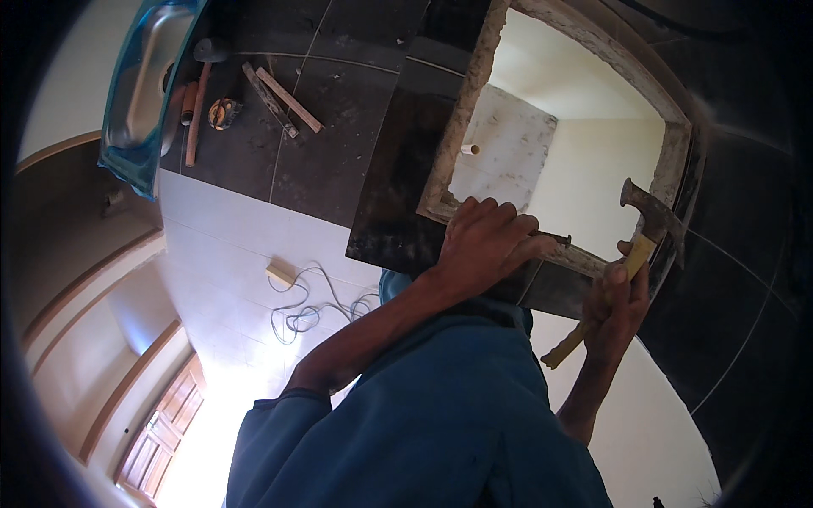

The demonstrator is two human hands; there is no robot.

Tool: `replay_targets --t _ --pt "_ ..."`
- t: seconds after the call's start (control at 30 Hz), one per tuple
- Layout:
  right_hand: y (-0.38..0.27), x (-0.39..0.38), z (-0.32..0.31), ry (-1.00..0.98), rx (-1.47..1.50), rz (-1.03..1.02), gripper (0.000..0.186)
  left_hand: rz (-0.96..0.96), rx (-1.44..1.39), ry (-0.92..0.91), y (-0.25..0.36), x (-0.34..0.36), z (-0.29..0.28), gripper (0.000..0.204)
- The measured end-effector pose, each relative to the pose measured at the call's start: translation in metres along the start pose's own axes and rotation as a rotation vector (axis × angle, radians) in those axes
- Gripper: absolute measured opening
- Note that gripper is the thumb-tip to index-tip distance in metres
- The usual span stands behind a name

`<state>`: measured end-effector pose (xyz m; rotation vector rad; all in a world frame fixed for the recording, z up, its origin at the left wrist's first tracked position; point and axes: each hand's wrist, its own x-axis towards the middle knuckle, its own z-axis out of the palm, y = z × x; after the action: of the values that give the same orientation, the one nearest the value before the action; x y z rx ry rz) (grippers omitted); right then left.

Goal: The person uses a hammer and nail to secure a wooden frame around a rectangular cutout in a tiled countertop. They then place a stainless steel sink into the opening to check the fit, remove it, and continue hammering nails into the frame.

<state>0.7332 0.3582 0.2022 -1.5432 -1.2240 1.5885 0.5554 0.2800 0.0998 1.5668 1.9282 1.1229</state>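
My left hand (489, 243) is closed around a dark metal chisel (559, 239), with its struck end poking out on the thumb side. The chisel's working tip is hidden by my fingers. It lies along the near edge of a large rectangular opening (436, 188) cut in the black tiled counter, whose rim is rough, bare mortar. Gripped in my right hand (618, 303) is a claw hammer (650, 222) with a worn yellow handle. Its metal head is raised to the right of the chisel, apart from it, over the opening's right corner.
On the counter's left lie a mallet (199, 110), a tape measure (223, 113) and thin wooden strips (290, 100). A metal sink (146, 72) in blue film stands beyond them. A socket block (280, 273) with tangled cable (306, 318) rests on the pale floor. Inside the opening, a pipe stub (471, 150) shows.
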Motion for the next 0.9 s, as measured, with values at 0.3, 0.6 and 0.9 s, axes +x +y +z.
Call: replay_targets --t 0.3,0.6,0.9 --pt "-0.019 0.010 0.007 0.003 -0.177 -0.029 0.035 -0.091 -0.001 0.024 0.005 0.009 -0.007 0.026" --pt "-0.054 0.019 -0.032 0.225 -0.248 -0.245 0.040 -0.157 -0.145 0.185 -0.002 0.008 -0.015 0.012" --pt "-0.067 -0.004 0.005 -0.209 -0.801 -0.129 0.036 -0.147 -0.269 0.295 -0.004 0.010 -0.023 0.009"
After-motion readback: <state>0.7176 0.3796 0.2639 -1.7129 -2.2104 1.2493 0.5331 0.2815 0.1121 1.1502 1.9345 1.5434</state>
